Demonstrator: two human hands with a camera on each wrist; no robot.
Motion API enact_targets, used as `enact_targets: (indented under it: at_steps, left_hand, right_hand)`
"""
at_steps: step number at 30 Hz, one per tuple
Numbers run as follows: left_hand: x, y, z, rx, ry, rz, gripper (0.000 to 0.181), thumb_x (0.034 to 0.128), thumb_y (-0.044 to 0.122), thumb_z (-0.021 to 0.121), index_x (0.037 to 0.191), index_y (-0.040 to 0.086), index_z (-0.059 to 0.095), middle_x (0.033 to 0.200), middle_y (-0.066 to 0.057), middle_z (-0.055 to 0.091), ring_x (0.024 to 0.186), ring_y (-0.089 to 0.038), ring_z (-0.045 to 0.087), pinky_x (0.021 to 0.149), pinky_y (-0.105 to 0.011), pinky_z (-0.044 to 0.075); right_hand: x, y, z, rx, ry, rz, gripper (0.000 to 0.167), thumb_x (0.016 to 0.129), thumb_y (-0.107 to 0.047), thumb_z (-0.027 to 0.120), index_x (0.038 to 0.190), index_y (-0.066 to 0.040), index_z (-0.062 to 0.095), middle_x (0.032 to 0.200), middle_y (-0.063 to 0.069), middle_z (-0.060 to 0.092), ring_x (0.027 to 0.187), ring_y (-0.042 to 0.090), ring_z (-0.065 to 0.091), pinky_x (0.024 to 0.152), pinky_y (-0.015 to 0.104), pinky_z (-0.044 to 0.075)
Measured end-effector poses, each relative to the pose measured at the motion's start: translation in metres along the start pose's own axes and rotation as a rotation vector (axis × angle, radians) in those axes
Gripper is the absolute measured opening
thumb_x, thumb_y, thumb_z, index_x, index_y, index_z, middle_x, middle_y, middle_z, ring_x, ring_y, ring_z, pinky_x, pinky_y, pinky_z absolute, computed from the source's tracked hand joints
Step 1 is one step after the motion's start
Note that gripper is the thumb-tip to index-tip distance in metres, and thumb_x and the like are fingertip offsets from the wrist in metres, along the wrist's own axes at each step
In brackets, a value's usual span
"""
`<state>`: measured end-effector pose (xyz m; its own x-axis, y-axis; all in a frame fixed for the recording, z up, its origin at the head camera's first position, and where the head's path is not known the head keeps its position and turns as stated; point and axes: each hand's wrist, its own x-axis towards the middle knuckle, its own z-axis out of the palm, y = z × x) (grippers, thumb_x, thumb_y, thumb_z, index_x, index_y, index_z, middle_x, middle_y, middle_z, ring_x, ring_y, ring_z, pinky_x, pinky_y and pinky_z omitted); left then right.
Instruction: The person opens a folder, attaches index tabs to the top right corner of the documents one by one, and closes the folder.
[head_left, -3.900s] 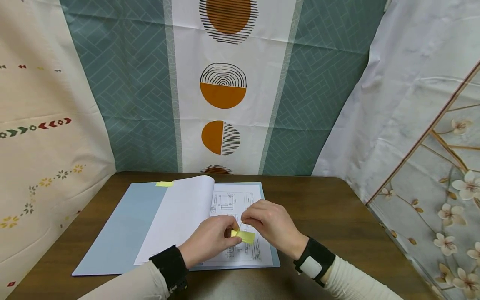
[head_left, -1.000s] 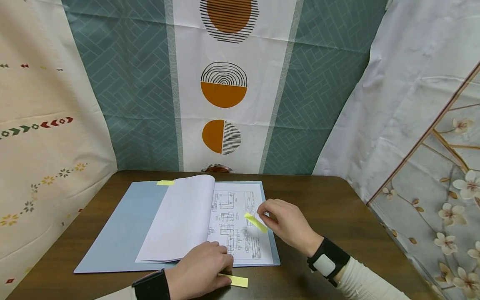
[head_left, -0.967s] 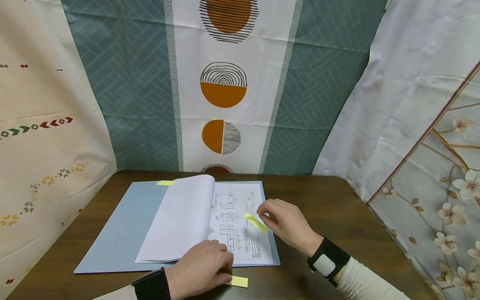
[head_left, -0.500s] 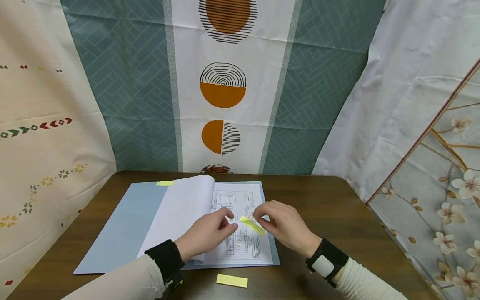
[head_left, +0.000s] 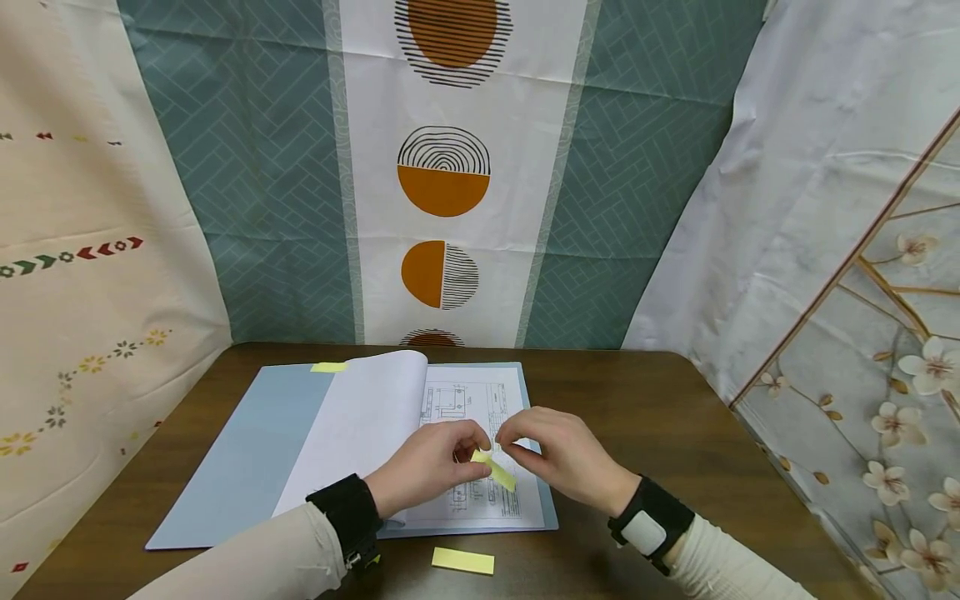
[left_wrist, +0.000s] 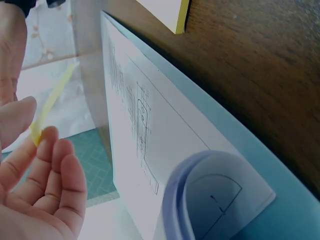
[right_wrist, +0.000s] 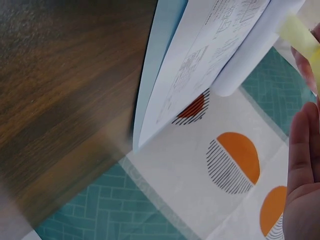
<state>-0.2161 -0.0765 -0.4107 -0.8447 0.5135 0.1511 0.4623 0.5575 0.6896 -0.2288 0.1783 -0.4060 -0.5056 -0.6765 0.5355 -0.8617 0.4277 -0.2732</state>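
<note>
Above the printed drawing page (head_left: 491, 400), my left hand (head_left: 431, 462) pinches a narrow yellow sticky note (head_left: 501, 475) by one end, between thumb and fingers. The note's other end slants down toward the right. In the left wrist view the sticky note (left_wrist: 52, 100) rises from between the thumb and a finger. Just to the right is my right hand (head_left: 562, 450), its fingers loosely bent and their tips close to the note. A small gap seems to part them from it. A pad of yellow sticky notes (head_left: 462, 560) lies on the table in front of the folder.
A light blue folder (head_left: 232, 467) lies spread on the brown table (head_left: 637, 417). White pages (head_left: 360, 425) are turned over to its left and curl near the middle. Another yellow sticky note (head_left: 328, 367) sticks out at the top edge. Patterned cloths hang behind and at both sides.
The left hand has set the pad down and moved up over the page. The single sticky note has passed from the right hand's fingertips to the left hand's pinch.
</note>
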Motion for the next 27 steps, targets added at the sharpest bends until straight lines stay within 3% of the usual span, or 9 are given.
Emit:
enact_targets:
  at_steps: [7,14,20,27]
  left_hand:
    - [0.000,-0.002,-0.001,-0.030,0.047,-0.013,0.018,0.0953,0.018,0.090,0.105,0.019,0.075,0.085,0.009,0.064,0.081,-0.014,0.061,0.071,-0.030,0.051]
    - [0.001,-0.003,-0.002,-0.133,0.037,-0.043,0.019,0.0949,0.019,0.090,0.106,0.019,0.075,0.087,0.005,0.067,0.083,-0.018,0.063,0.070,-0.030,0.053]
    - [0.002,-0.001,-0.002,-0.207,0.032,-0.080,0.022,0.0939,0.022,0.092,0.108,0.019,0.075,0.090,0.002,0.067,0.088,-0.020,0.063,0.074,-0.033,0.053]
    - [0.003,-0.001,0.000,-0.289,0.023,-0.116,0.024,0.0939,0.020,0.091,0.111,0.017,0.076,0.095,0.000,0.069,0.091,-0.022,0.063,0.078,-0.036,0.054]
  right_hand:
    - [-0.002,-0.001,0.001,0.027,-0.022,0.033,0.023,0.096,-0.004,0.086,0.111,-0.017,0.074,0.109,-0.011,0.074,0.101,0.009,0.071,0.089,0.032,0.062]
    - [-0.003,-0.002,0.006,0.055,-0.094,0.121,0.021,0.100,-0.026,0.086,0.116,-0.024,0.073,0.113,-0.014,0.074,0.106,0.013,0.071,0.093,0.035,0.061]
    - [-0.001,-0.002,0.011,0.053,-0.119,0.147,0.023,0.097,-0.025,0.089,0.114,-0.024,0.073,0.106,-0.014,0.073,0.101,0.009,0.070,0.090,0.040,0.063]
    - [-0.001,-0.002,0.015,0.059,-0.107,0.112,0.026,0.095,-0.020,0.091,0.108,-0.024,0.069,0.103,-0.015,0.070,0.097,0.011,0.071,0.087,0.034,0.062]
